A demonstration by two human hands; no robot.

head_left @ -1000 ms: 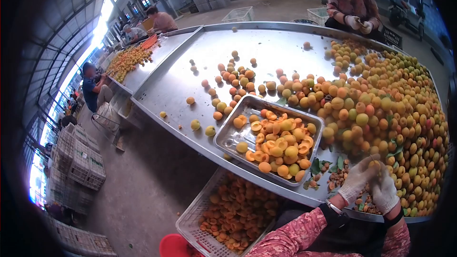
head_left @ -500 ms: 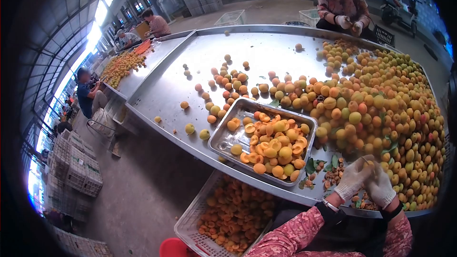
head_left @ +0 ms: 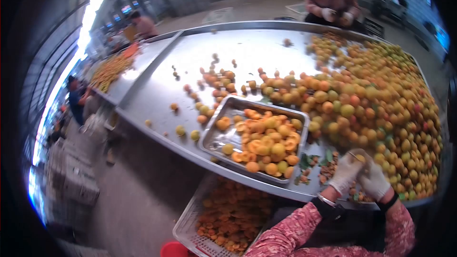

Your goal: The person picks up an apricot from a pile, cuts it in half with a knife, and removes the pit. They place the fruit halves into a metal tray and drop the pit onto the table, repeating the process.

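Note:
My left hand (head_left: 347, 169), in a whitish glove, is closed at the right part of the metal table (head_left: 157, 85), with a yellow-orange apricot (head_left: 360, 158) at its fingertips. Right beside it, my right hand (head_left: 373, 181), also gloved, has its fingers bent in towards the fruit; blur hides what it holds. To the left of my hands lies a metal tray (head_left: 204, 138) with halved and whole apricots (head_left: 266, 138). Pits and leaves (head_left: 328, 166) are scattered between the tray and my hands. A large heap of whole apricots (head_left: 381, 109) spreads behind and to the right.
Below the table edge stands a plastic crate (head_left: 188, 223) of halved apricots, beside a red container (head_left: 173, 249). A co-worker (head_left: 331, 0) stands across the table. Other people (head_left: 78, 97) are at the left. Stacked crates (head_left: 74, 166) stand on the floor.
The whole view has shifted and blurred, with the table and tray lying slightly further left. My hands remain close together around the fruit, and the apricot between them shows more clearly.

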